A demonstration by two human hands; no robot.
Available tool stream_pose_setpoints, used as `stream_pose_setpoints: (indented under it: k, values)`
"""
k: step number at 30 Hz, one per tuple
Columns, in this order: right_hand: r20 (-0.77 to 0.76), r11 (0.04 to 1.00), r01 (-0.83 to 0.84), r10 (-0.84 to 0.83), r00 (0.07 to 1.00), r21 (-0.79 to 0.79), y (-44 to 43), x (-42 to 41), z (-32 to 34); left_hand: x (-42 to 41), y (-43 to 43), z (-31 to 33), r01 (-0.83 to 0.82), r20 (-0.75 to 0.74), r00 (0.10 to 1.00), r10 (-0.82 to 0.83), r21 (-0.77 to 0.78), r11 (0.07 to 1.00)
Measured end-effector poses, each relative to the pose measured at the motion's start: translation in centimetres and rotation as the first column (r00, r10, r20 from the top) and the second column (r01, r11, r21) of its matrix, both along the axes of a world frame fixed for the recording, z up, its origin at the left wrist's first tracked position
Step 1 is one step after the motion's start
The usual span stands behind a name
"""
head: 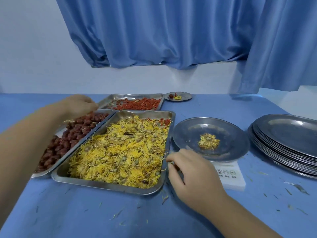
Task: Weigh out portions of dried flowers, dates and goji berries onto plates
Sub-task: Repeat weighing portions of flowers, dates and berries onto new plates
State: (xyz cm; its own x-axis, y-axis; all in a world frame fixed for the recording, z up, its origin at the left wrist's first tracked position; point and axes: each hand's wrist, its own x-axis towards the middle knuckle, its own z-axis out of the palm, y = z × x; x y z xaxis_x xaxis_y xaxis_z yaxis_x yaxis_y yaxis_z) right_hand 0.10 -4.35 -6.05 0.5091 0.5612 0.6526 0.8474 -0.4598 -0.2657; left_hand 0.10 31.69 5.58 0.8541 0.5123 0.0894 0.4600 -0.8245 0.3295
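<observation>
Filling the lower frame, the blue table (154, 212) carries everything. The biggest steel tray (109, 183), centre, is heaped with yellow dried flowers (120, 152), with a few red berries in its upper right corner. Touching its left side, a second tray (41, 175) holds dates (68, 140). At the right edge of the frame a stack of plates (283, 143) is cut off. Behind the two trays, a third tray (130, 95) holds goji berries (139, 103) in a thin layer. Right of the flower tray, a plate (197, 131) with one flower head (208, 140) sits on a white scale (229, 177). Farthest back, a small plate (186, 97) holds a mixed portion.

The left hand (78, 103) is over the far end of the dates, fingers curled down and blurred; whether it holds a date cannot be told. The right hand (192, 174) covers part of the scale, its fingertips bent at the flower tray's right rim; its grip is likewise unclear. The scale's markings are unreadable.
</observation>
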Motion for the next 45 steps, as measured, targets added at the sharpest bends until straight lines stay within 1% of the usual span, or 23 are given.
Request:
stream_pose_setpoints:
  k: [2,4,7,10,12,15,19,24,27,29,31,34,37,40,42,45]
  values:
    - [0.004,1.0,-0.01,0.01,1.0,0.01,-0.7,0.2,-0.5,-0.7,2.0,-0.7,-0.065,-0.116,0.991,0.074,0.072,0.995]
    - [0.008,0.999,-0.004,0.004,1.0,0.033,-1.0,0.5,-0.5,-1.0,3.6,-1.8,-0.082,-0.155,0.983,0.102,0.127,0.988]
    - [0.008,0.999,-0.008,0.007,1.0,0.042,-0.7,0.9,-0.4,-1.0,4.7,-4.6,-0.027,-0.23,0.972,0.054,0.118,0.993]
    - [0.0,0.999,-0.037,0.037,0.999,0.001,-0.5,0.9,-0.6,-0.4,4.8,-7.1,-0.018,-0.356,0.933,0.057,0.11,0.994]
    - [-0.018,0.999,-0.035,0.035,0.999,-0.009,-0.7,1.1,-0.7,0.1,5.0,-7.6,-0.009,-0.38,0.923,0.054,0.12,0.993]
    - [-0.038,0.999,-0.029,0.03,0.999,0.013,-0.9,1.5,-0.7,0.3,5.7,-7.4,-0.023,-0.349,0.935,0.066,0.126,0.992]
    - [-0.042,0.999,-0.034,0.034,0.999,0.014,-0.8,1.6,-0.7,-0.1,6.4,-8.2,-0.089,-0.301,0.946,0.121,0.119,0.989]
    - [-0.068,0.999,-0.023,0.026,0.997,0.044,-0.9,1.9,-0.7,-0.5,7.1,-8.4,-0.174,-0.175,0.969,0.176,0.025,0.984]
    - [-0.085,0.999,-0.017,0.021,0.996,0.051,-1.1,2.0,-0.7,-1.0,6.9,-8.6,-0.176,-0.139,0.975,0.173,-0.007,0.984]
    - [-0.096,0.998,-0.021,0.027,0.995,0.065,-1.1,2.0,-0.7,-1.3,6.9,-8.6,-0.178,-0.112,0.978,0.177,0.002,0.984]
    - [-0.109,0.997,-0.02,0.028,0.994,0.08,-1.2,2.1,-0.7,-1.5,6.9,-8.4,-0.189,-0.049,0.981,0.189,0.003,0.982]
    - [-0.136,0.994,-0.017,0.032,0.99,0.106,-1.3,2.2,-0.5,-1.5,6.4,-8.0,-0.177,0.084,0.981,0.176,0.0,0.984]
    - [-0.167,0.985,0.0,0.029,0.985,0.171,-1.4,2.3,-0.3,-1.1,4.4,-6.5,-0.11,0.224,0.968,0.114,-0.029,0.993]
    - [-0.248,0.952,0.029,0.05,0.967,0.304,-1.7,2.4,-0.1,-0.4,0.0,-4.8,0.036,0.322,0.947,-0.003,-0.098,0.995]
    - [-0.332,0.908,0.058,0.092,0.939,0.416,-1.9,2.4,0.2,0.1,-3.8,-4.0,0.174,0.333,0.934,-0.128,-0.114,0.978]
    - [-0.447,0.809,0.137,0.168,0.879,0.572,-2.3,2.5,0.9,1.5,-9.8,-3.6,0.364,0.285,0.904,-0.319,-0.119,0.924]
